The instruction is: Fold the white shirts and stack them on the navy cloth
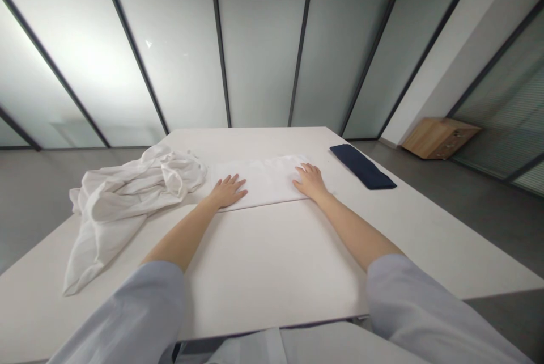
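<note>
My left hand [229, 191] lies palm down with its fingers spread, resting on the left end of a white cloth [270, 180]. My right hand [311, 181] is spread the same way on the right end, so I grip nothing in either. The cloth lies flat between them, a long strip across the white table [272, 273] in front of me. Near my left hand a crumpled heap of white fabric [136, 194] sprawls towards the table's left edge. To my right, apart from the cloth, lies a dark blue folded cloth [362, 167]. Beyond stands a frosted glass wall [263, 41].
</note>
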{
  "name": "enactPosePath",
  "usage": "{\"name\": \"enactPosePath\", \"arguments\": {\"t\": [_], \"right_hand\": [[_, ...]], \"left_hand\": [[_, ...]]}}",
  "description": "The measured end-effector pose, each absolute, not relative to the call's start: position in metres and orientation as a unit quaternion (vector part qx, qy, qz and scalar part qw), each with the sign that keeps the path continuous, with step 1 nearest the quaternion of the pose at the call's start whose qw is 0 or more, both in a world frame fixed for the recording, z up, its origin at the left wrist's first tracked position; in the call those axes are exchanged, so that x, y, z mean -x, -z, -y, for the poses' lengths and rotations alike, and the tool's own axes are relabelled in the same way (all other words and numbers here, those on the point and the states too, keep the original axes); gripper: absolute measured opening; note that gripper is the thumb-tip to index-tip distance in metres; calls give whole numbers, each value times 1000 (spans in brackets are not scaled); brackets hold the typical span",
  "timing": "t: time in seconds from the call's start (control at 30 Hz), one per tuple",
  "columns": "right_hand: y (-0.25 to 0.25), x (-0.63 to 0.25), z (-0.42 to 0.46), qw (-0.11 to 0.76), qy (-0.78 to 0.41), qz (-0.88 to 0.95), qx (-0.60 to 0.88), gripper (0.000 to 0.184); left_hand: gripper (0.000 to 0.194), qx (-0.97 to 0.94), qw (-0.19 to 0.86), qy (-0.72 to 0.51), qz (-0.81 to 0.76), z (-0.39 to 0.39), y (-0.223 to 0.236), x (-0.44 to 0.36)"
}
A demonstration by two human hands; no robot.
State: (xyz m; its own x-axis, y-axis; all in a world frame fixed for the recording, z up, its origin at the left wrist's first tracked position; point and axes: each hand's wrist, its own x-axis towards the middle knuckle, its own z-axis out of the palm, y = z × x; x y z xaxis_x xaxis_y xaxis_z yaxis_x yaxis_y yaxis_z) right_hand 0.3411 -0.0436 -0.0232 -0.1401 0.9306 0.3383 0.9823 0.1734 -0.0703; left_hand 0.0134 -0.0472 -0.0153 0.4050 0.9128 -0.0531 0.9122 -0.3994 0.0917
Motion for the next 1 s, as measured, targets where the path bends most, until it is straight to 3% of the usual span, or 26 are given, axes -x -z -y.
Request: {"name": "enactPosePath", "arguments": {"t": [0.2,0.4,0.67,0.87,1.0], "right_hand": [[17,-296,59,161,37,852,496,40],[21,-296,39,115,-31,840,529,38],[24,-298,12,106,-67,771,625,47],[37,-312,6,150,-57,770,618,37],[34,-315,10,163,-37,754,635,38]], "left_hand": [[60,-777,37,-28,-627,47,16,-39],[64,-723,6,-3,-691,56,0,-75],[67,-831,-38,73,-550,80,-27,-99],[63,-897,-39,49,-438,103,-29,-119],[52,-886,-10,-25,-462,93,-17,-116]]}}
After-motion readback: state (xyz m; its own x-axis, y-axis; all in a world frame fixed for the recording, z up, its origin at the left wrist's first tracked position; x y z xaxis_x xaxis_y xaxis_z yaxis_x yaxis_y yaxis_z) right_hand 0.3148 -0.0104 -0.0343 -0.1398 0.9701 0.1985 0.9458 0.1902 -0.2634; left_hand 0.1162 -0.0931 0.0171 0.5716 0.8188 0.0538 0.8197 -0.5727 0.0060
